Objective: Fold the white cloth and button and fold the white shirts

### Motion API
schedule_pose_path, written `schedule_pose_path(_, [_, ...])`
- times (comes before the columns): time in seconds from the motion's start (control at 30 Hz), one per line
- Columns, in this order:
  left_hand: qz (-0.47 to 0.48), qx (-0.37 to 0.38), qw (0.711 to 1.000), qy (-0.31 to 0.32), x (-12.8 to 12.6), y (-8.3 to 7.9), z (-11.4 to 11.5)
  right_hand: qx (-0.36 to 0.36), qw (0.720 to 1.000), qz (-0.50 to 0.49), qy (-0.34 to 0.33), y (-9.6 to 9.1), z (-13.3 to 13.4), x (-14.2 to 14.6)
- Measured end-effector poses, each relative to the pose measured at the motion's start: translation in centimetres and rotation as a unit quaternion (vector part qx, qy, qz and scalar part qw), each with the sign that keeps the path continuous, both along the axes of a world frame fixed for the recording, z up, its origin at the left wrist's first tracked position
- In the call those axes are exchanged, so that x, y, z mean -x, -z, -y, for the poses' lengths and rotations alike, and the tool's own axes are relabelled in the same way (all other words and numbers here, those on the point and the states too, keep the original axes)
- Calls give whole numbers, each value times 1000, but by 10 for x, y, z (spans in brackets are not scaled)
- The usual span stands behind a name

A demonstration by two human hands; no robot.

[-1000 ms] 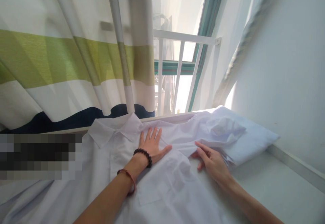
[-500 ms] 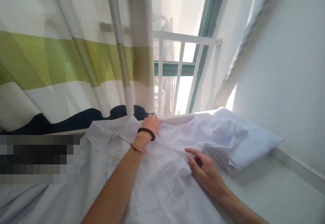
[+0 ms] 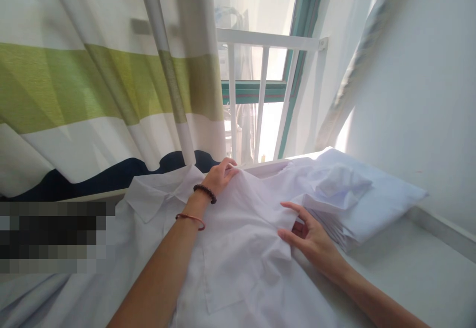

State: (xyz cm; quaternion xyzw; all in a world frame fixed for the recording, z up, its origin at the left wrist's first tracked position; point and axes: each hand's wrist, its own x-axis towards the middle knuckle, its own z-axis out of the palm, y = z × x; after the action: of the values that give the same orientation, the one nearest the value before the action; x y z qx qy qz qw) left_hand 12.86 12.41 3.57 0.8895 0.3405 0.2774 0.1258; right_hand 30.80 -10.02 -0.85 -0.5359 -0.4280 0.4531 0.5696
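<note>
A white collared shirt (image 3: 238, 234) lies spread in front of me, its collar at the left and a chest pocket near the middle. My left hand (image 3: 219, 174), with two bracelets on the wrist, pinches the cloth at the shirt's shoulder by the far edge and lifts it slightly. At the side of the shirt, below the sleeve, is my right hand (image 3: 310, 234). Its thumb and index finger are apart and rest against the cloth; the other fingers are partly hidden. The sleeve reaches right, over a stack of folded white cloth (image 3: 386, 194).
A white railing (image 3: 267, 38) stands at the far edge before a green-framed window (image 3: 256, 90). A striped curtain (image 3: 111, 80) hangs at the left, and a white wall (image 3: 427, 95) rises at the right. A pale flat surface (image 3: 405, 263) lies under the stack.
My left hand has drawn the shoulder cloth up into a pinch. The right hand has shifted slightly right, its thumb and index finger further apart. The view has tilted a little.
</note>
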Motion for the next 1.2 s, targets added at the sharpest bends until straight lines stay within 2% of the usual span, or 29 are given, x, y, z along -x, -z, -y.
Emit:
schedule_pose_path(0.1, [5,0,1000,-17,-2,-2,0,-9,1000,-15,24,-1,0,2])
schedule_pose_path(0.23, [-7,-21,998,-67,-12,0,-1,19,996,-12,88,-1,-1,3])
schedule_pose_path(0.37, [-35,-52,993,-104,-21,4,4,33,995,9,99,0,-1,3])
schedule_pose_path(0.53, [-85,-105,988,-69,-23,-4,28,43,994,36,89,1,1,-1])
schedule_pose_path(0.63, [-118,-107,985,-68,-21,-3,50,58,987,126,85,-2,2,-8])
schedule_pose_path(0.73, [-141,-87,983,-79,-17,12,71,31,943,315,98,-7,3,-16])
schedule_pose_path(0.8, [-154,-65,983,-80,-12,25,79,4,897,429,110,-8,4,-18])
schedule_pose_path(0.87, [-181,-29,981,-69,-5,36,82,9,847,521,109,-8,6,-16])
schedule_pose_path(0.97, [-223,12,973,-53,7,44,82,98,773,624,67,-12,13,-10])
schedule_pose_path(1.03, [-230,16,972,-49,14,44,83,166,729,664,23,-21,21,-4])
schedule_pose_path(1.1, [-231,19,972,-45,18,42,85,188,710,679,6,-36,26,3])
schedule_pose_path(1.2, [-228,25,972,-44,19,40,88,129,733,668,21,-60,15,14])
